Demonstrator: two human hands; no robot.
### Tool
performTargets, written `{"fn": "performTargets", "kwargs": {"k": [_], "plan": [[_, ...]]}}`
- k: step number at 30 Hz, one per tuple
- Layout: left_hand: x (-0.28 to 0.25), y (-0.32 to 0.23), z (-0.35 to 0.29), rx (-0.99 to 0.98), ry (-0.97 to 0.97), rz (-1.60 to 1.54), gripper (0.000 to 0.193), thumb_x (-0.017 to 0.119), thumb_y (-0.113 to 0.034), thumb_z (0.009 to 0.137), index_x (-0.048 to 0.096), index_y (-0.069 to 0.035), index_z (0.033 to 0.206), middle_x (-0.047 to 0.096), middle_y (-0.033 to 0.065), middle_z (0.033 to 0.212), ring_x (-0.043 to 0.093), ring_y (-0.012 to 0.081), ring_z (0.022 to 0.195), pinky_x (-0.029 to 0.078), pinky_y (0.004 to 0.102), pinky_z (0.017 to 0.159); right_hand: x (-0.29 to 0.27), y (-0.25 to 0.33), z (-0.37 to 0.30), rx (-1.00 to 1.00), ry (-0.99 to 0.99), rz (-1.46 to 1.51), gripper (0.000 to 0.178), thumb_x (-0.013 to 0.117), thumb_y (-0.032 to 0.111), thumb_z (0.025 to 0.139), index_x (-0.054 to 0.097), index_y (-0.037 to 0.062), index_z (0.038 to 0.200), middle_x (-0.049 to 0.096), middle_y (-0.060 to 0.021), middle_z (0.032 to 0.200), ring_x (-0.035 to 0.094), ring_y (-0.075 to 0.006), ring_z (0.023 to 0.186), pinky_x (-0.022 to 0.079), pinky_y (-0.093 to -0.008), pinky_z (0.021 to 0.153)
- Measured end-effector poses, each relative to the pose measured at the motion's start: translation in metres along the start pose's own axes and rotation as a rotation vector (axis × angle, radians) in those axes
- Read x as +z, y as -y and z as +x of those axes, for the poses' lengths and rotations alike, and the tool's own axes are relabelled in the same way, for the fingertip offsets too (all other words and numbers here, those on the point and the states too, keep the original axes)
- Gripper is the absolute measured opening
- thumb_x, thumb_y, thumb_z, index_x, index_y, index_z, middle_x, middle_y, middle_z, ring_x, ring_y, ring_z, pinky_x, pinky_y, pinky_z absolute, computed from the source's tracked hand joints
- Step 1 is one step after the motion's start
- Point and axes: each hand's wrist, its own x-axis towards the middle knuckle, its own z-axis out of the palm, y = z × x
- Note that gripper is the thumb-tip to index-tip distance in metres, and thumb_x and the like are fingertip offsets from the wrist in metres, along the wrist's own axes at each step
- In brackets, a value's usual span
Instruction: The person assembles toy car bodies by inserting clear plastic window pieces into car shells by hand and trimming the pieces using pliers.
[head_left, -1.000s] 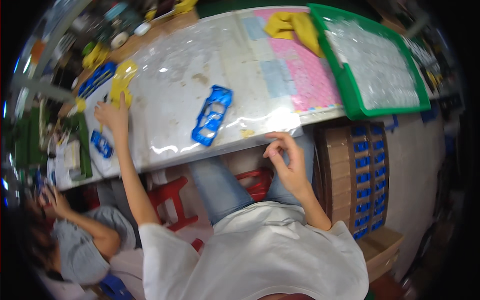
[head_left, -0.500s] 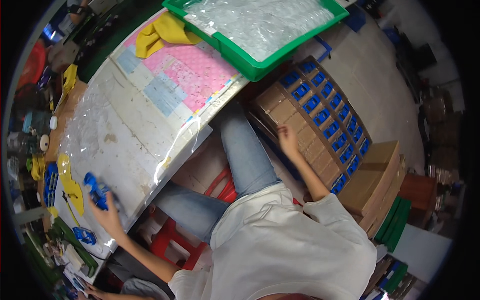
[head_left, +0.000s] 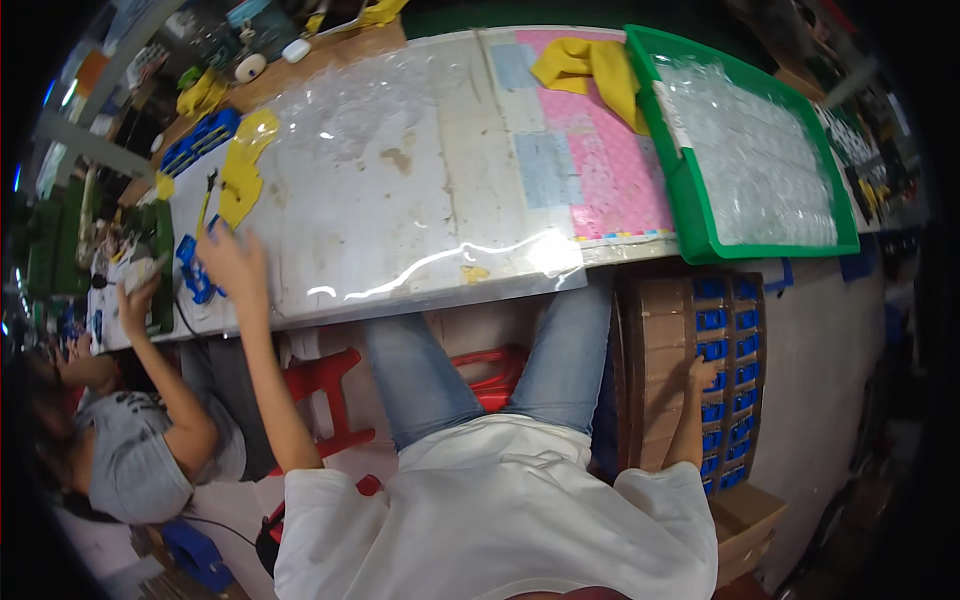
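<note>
My left hand (head_left: 236, 265) is over the left end of the white table, its fingers smeared by motion. Right beside its fingertips lies a blue plastic part (head_left: 197, 272); I cannot tell whether the hand grips it. A yellow-handled wrench (head_left: 207, 203) lies just beyond, next to a yellow cloth (head_left: 242, 170). On the other side, my right hand (head_left: 706, 373) reaches down into a divided cardboard box (head_left: 655, 370) at the table's near edge. Its fingers are at one of the blue parts (head_left: 712, 350) standing in rows there, and their tips are partly hidden.
A green tray (head_left: 690, 200) of clear plastic packaging sits on the table's right end, beside another yellow cloth (head_left: 590, 70). More blue parts (head_left: 200, 142) lie at the far left. A person in grey (head_left: 140, 450) works close on my left. A red stool (head_left: 325, 400) stands below.
The view has swung round to the left. My left hand, which held a blue part up, is now low by the wrench. My right hand has moved from the box's bare edge onto its blue parts.
</note>
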Motion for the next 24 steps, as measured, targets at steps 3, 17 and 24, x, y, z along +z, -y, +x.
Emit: {"fn": "performTargets", "kwargs": {"k": [3,17,24], "plan": [[-0.004,-0.062,0.017,0.184,0.013,-0.444,0.03,0.059,-0.01,0.074,0.054,-0.001,0.102,0.051,0.02,0.108,0.047,0.0347,0.1,0.036,0.0407,0.087,0.001,-0.009,0.003,-0.031,-0.014,-0.049,0.048,0.053,0.033,0.079,0.051,-0.0005,0.113,0.052,-0.0207,0.114,0.051,-0.0376,0.103,0.039,-0.0497,0.084],[0.051,-0.115,0.047,0.25,0.243,-0.76,0.01,0.059,-0.005,0.073,0.059,-0.001,0.083,0.058,0.011,0.077,0.052,0.0242,0.068,0.043,0.0324,0.063,0.004,0.013,0.002,-0.176,0.041,0.0,0.041,0.048,0.033,0.082,0.058,0.0014,0.106,0.057,-0.0231,0.104,0.054,-0.0386,0.096,0.042,-0.0457,0.085],[0.068,-0.102,0.054,-0.137,0.405,-1.154,0.016,0.061,-0.01,0.077,0.062,-0.003,0.091,0.062,0.0021,0.082,0.047,0.0067,0.061,0.039,0.021,0.054,0.008,-0.015,0.044,0.06,-0.124,0.206,0.06,0.053,0.047,0.078,0.056,-0.0074,0.101,0.055,-0.0279,0.105,0.052,-0.0417,0.099,0.04,-0.0459,0.087]]}}
